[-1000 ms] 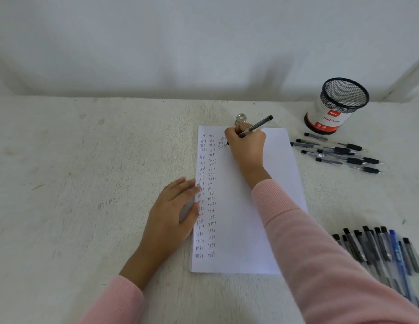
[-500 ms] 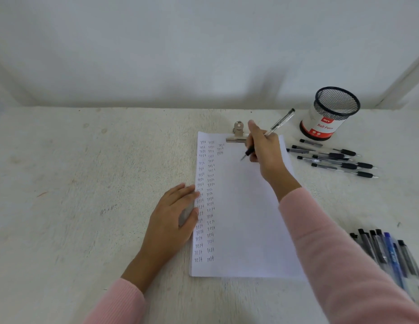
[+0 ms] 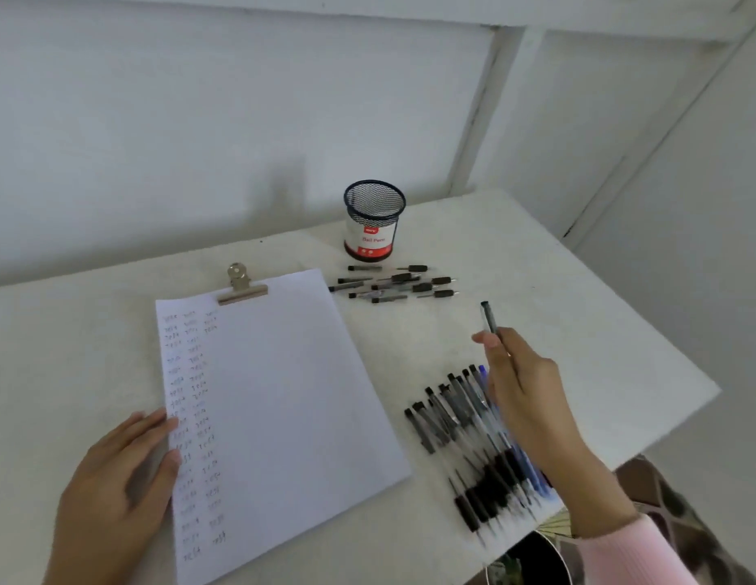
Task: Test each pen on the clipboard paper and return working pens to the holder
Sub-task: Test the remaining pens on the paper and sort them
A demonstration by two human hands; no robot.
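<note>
pen (image 3: 489, 317): sticks up, dark end uppermost, out of the right hand (image 3: 526, 386); lower part hidden behind the fingers.
right hand: grasps the pen with curled fingers and thumb, raised over the table (image 3: 587, 331), above the far end of the long row of pens (image 3: 460, 428).
long row of pens: lies side by side beneath and to the left of the right hand; mostly dark, one blue pen nearest that hand; near end blurred.
clipboard paper (image 3: 283, 394): lies between the two hands, with columns of small test marks down the side by the left hand and a metal clip (image 3: 242, 285) at the far edge.
left hand (image 3: 123, 470): rests flat and relaxed, fingers straight, fingertips pressing the paper's left edge; grasps nothing.
holder (image 3: 374, 221): stands upright, black mesh with a red and white label, well beyond the right hand and to its left.
loose pens (image 3: 395, 285): lie just in front of the holder, between it and the right hand.
pink sleeve (image 3: 633, 551): covers the right wrist.
</note>
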